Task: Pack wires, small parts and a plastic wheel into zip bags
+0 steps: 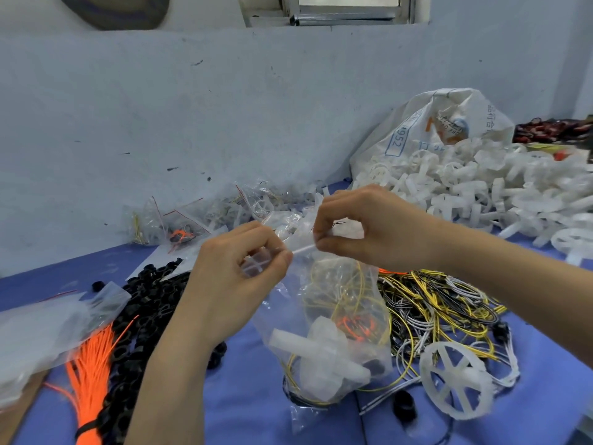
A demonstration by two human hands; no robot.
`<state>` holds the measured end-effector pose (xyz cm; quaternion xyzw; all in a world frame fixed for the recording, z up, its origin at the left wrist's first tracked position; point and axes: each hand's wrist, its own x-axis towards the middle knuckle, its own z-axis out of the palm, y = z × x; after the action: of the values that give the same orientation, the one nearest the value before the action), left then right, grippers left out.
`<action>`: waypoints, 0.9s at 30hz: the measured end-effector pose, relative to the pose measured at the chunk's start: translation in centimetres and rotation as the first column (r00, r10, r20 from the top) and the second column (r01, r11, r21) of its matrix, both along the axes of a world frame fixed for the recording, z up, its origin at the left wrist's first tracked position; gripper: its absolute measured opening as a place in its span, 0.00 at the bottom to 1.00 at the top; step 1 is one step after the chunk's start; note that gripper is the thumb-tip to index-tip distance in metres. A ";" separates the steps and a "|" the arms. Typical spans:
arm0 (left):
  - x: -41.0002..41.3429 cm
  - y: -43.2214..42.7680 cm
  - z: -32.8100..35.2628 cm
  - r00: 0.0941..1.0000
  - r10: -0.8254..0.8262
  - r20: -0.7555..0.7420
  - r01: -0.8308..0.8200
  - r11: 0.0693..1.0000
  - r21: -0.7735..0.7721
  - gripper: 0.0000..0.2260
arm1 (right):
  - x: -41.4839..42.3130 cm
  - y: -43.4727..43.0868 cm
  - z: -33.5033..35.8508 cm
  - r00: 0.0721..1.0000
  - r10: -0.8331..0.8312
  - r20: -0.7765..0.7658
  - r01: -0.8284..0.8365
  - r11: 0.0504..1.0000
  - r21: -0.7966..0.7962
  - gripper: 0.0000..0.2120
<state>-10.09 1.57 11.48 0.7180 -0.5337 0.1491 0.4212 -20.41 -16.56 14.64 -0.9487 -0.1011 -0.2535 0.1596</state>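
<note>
A clear zip bag (324, 319) hangs over the blue table between my hands. Inside it lie a white plastic wheel (324, 351), yellow wires, an orange wire and a black part. My left hand (237, 277) pinches the bag's top strip at its left end. My right hand (369, 229) pinches the same strip at the right end. A loose white wheel (455, 383) lies on the table at the right. A tangle of yellow, black and white wires (439, 303) sits behind it.
Black ring parts (144, 313) and a tied orange wire bundle (93, 374) lie at the left, beside empty zip bags (41, 332). Filled bags (192, 220) are piled against the wall. A heap of white wheels (500, 194) spills from a sack (446, 123) at the right.
</note>
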 end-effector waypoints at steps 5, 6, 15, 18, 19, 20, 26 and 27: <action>0.0 -0.1 0.0 0.999 0.000 -0.038 0.000 1.000 -0.006 0.08 | -0.2 -0.9 0.1 1.000 -0.022 -0.006 0.022 0.998 0.055 0.01; 0.0 -0.2 0.0 0.999 0.003 -0.039 -0.003 1.000 0.000 0.08 | -0.3 -1.0 0.1 1.000 -0.024 -0.002 0.024 0.998 0.051 0.01; 0.0 -0.1 0.0 1.000 0.000 -0.021 0.000 1.000 0.022 0.08 | -0.7 -1.7 -0.2 0.999 -0.050 -0.013 0.051 0.996 0.079 0.01; 0.0 0.0 0.0 0.999 -0.017 -0.039 0.017 1.000 0.010 0.09 | -0.8 -1.9 -0.2 0.999 -0.044 -0.022 0.046 0.992 0.116 0.02; 0.1 0.1 0.0 0.999 -0.019 -0.048 0.020 1.000 0.009 0.09 | -0.9 -2.1 -0.2 0.998 -0.050 -0.031 0.054 0.989 0.137 0.02; 0.1 0.1 0.0 0.999 -0.016 -0.048 0.017 1.000 0.012 0.08 | -0.9 -2.3 -0.2 0.997 -0.060 -0.038 0.065 0.987 0.144 0.02; 0.0 0.1 -0.1 1.000 -0.019 -0.020 0.019 1.000 0.006 0.09 | -0.9 -3.1 -0.5 0.996 -0.088 -0.011 0.089 0.988 0.130 0.03; 0.0 0.1 -0.1 1.000 -0.021 -0.023 0.021 1.000 0.005 0.09 | -1.0 -3.3 -0.5 0.995 -0.099 -0.012 0.100 0.984 0.149 0.04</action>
<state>-10.07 1.70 11.36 0.7153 -0.5367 0.1349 0.4269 -21.46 -19.87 14.16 -0.9384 -0.0340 -0.2661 0.2176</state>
